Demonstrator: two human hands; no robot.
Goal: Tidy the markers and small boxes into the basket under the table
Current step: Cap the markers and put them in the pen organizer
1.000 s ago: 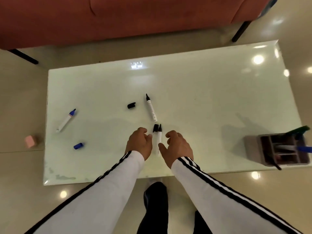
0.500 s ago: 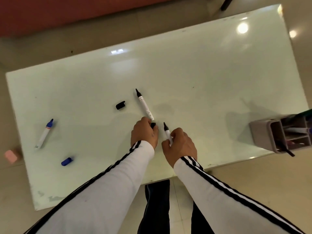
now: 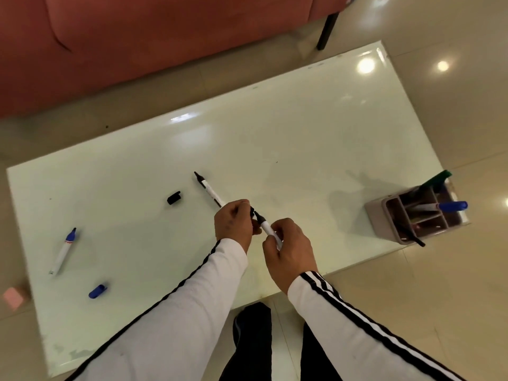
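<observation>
My right hand (image 3: 288, 251) grips a white marker with a black tip (image 3: 266, 226), lifted off the pale glass table (image 3: 302, 138). My left hand (image 3: 233, 225) pinches a small black cap (image 3: 251, 211) right at that marker's tip. A second uncapped black marker (image 3: 208, 190) lies on the table just beyond my left hand, with a loose black cap (image 3: 173, 198) to its left. Far left lie an uncapped blue marker (image 3: 63, 251) and a blue cap (image 3: 97, 291).
A grey divided pen holder (image 3: 382, 215) with a blue marker (image 3: 439, 207) and other pens stands at the table's right edge. A red sofa (image 3: 154, 37) runs behind the table. A pink block (image 3: 12, 296) lies on the floor at left.
Both hands picked up the marker and cap from the table and brought them together, cap against tip. The camera view shifted and tilted.
</observation>
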